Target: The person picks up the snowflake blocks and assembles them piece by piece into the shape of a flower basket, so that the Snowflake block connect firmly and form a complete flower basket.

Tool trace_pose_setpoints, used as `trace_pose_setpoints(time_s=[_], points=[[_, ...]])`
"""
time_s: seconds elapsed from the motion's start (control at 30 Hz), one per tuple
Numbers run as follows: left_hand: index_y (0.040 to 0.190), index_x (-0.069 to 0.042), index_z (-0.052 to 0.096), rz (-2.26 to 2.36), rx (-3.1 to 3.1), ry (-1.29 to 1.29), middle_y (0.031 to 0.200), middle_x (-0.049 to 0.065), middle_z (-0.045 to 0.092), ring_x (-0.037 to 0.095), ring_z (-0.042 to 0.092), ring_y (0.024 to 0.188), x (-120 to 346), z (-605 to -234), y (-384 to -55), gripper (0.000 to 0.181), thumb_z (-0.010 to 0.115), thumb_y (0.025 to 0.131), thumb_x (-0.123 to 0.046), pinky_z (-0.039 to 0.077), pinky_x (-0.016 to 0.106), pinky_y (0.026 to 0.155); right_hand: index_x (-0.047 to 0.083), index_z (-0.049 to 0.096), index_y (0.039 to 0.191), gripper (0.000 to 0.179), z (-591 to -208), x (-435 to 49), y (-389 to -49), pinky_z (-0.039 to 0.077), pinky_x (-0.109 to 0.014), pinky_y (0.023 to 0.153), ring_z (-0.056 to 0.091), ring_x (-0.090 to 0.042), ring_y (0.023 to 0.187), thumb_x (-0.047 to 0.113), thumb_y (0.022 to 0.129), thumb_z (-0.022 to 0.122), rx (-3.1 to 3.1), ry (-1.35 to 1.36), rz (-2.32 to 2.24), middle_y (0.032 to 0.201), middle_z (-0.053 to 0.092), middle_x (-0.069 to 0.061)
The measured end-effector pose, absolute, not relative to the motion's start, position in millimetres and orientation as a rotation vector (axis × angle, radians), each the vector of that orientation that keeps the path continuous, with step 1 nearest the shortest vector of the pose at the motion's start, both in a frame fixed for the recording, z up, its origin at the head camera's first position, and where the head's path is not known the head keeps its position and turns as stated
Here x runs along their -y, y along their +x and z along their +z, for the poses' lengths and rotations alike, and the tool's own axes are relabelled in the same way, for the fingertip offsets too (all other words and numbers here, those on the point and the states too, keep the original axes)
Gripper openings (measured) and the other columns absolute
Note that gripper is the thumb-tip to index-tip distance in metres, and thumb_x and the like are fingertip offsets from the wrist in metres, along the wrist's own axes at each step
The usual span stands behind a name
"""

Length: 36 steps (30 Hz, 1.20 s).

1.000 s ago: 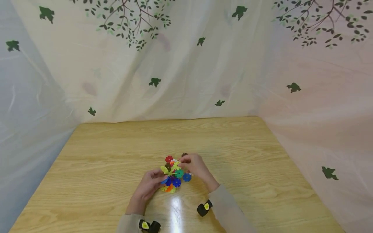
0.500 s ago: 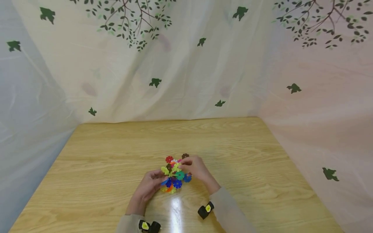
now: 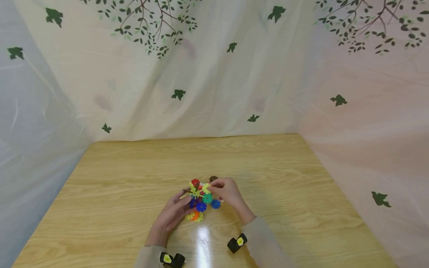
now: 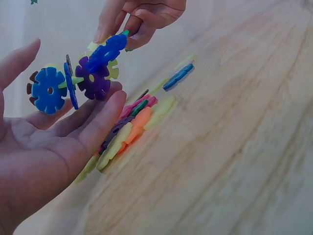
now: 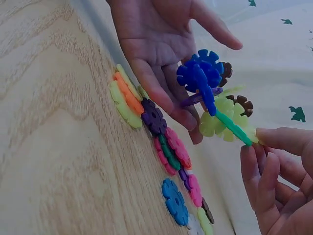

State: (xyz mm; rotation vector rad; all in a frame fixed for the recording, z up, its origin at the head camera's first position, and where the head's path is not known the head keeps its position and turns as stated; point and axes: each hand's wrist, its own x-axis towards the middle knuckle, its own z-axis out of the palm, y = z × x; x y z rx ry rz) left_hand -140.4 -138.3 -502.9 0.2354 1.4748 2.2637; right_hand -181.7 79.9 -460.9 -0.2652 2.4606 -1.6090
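Note:
Above the table, my right hand [image 3: 229, 194] pinches the yellow edge of a cluster of interlocking flower-shaped plastic discs [image 5: 200, 76]. This joined cluster has blue, purple, yellow, green and brown discs set at angles to each other. In the left wrist view, a light blue disc [image 4: 49, 90] sticks out at its left end, near a purple disc [image 4: 94, 81]. My left hand [image 4: 54, 142] is spread with palm up beside and under the cluster, its fingers close behind the discs. Seen from the right wrist, the left fingers are loosely extended and partly covered by the discs.
Loose discs lie on the wooden table [image 3: 134, 175] below the hands, among them an orange disc [image 5: 128, 90], a dark purple disc [image 5: 154, 116] and a blue disc [image 5: 174, 201]. A brown disc [image 3: 213, 178] lies farther back. A printed curtain [image 3: 214, 82] surrounds the table.
The left fingers have loosened from the light blue disc and spread. The cluster has turned, its yellow discs shifting upward in the head view. The right hand keeps its pinch in nearly the same place.

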Motion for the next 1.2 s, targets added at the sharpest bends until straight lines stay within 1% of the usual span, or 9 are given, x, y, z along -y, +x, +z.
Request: trace_pose_setpoints(time_s=[0.17,0.3,0.4,0.6,0.8,0.87,1.0,1.1,1.2], points=[[0.154,-0.005,0.01,2.294,-1.466,0.262,0.126,0.006,0.048,0.013,0.061,0.108,136.9,-503.6,-140.5,0.069,0.05,0.098,-0.004,0.055,0.028,0.093,0.0,0.072,0.099,0.02,-461.7,-78.5,-178.3,0.052,-0.021,0.05,0.056,-0.007,0.053,0.017,0.089,0.069,-2.465,-0.146,-1.699,0.084,0.072,-0.011],[0.154,-0.01,0.01,2.319,-1.499,0.252,0.128,0.008,0.045,0.014,0.06,0.109,135.9,-504.1,-141.1,0.071,0.05,0.096,0.001,0.055,0.027,0.091,-0.002,0.07,0.101,0.022,-461.6,-74.6,-174.6,0.055,-0.025,0.051,0.057,-0.009,0.054,0.015,0.087,0.07,-2.459,-0.048,-1.768,0.083,0.071,-0.012],[0.155,-0.01,0.009,2.345,-1.514,0.245,0.125,0.005,0.048,0.013,0.061,0.107,135.1,-504.4,-141.3,0.071,0.049,0.097,0.001,0.054,0.027,0.092,-0.001,0.069,0.103,0.023,-462.6,-70.9,-172.3,0.057,-0.028,0.052,0.058,-0.009,0.056,0.015,0.088,0.069,-2.427,0.033,-1.808,0.081,0.069,-0.009],[0.154,-0.01,0.015,2.387,-1.568,0.186,0.113,-0.004,0.056,0.008,0.061,0.104,133.4,-505.9,-141.4,0.061,0.046,0.101,-0.007,0.054,0.024,0.089,-0.002,0.068,0.104,0.023,-466.2,-65.4,-168.7,0.051,-0.019,0.048,0.064,-0.012,0.065,0.013,0.088,0.07,-2.347,0.081,-1.898,0.082,0.069,-0.009],[0.151,-0.01,0.023,2.427,-1.605,0.112,0.102,-0.007,0.061,0.009,0.063,0.101,131.7,-506.6,-142.4,0.053,0.045,0.103,-0.017,0.056,0.03,0.089,-0.002,0.066,0.108,0.028,-464.5,-63.3,-162.8,0.048,-0.018,0.046,0.056,-0.011,0.053,0.015,0.087,0.071,-2.259,0.076,-1.922,0.084,0.069,-0.01],[0.15,-0.01,0.026,2.44,-1.606,0.07,0.106,-0.007,0.061,0.01,0.063,0.104,131.4,-506.0,-142.1,0.052,0.046,0.103,-0.02,0.056,0.031,0.089,-0.002,0.066,0.109,0.029,-464.4,-62.8,-161.4,0.048,-0.018,0.046,0.054,-0.011,0.051,0.015,0.087,0.071,-2.235,0.067,-1.926,0.083,0.068,-0.008],[0.149,-0.011,0.03,2.471,-1.586,-0.013,0.111,-0.007,0.06,0.012,0.062,0.108,131.2,-504.8,-141.2,0.051,0.047,0.103,-0.02,0.056,0.032,0.09,-0.004,0.064,0.108,0.029,-466.7,-62.8,-160.7,0.047,-0.018,0.045,0.059,-0.013,0.056,0.013,0.087,0.071,-2.206,0.011,-1.934,0.083,0.07,-0.007],[0.148,-0.012,0.031,2.497,-1.555,-0.048,0.108,-0.008,0.059,0.011,0.061,0.106,131.5,-504.4,-140.8,0.048,0.046,0.103,-0.019,0.056,0.031,0.089,-0.005,0.064,0.109,0.029,-470.0,-65.2,-161.8,0.047,-0.017,0.045,0.066,-0.017,0.065,0.013,0.088,0.07,-2.191,-0.033,-1.937,0.085,0.072,-0.012],[0.146,-0.015,0.035,2.521,-1.521,-0.059,0.11,-0.008,0.057,0.01,0.06,0.104,131.9,-504.2,-140.8,0.044,0.046,0.103,-0.019,0.056,0.03,0.088,-0.004,0.065,0.11,0.028,-473.6,-71.1,-164.2,0.051,-0.018,0.049,0.07,-0.02,0.076,0.015,0.09,0.069,-2.224,-0.06,-1.906,0.091,0.073,-0.016]])
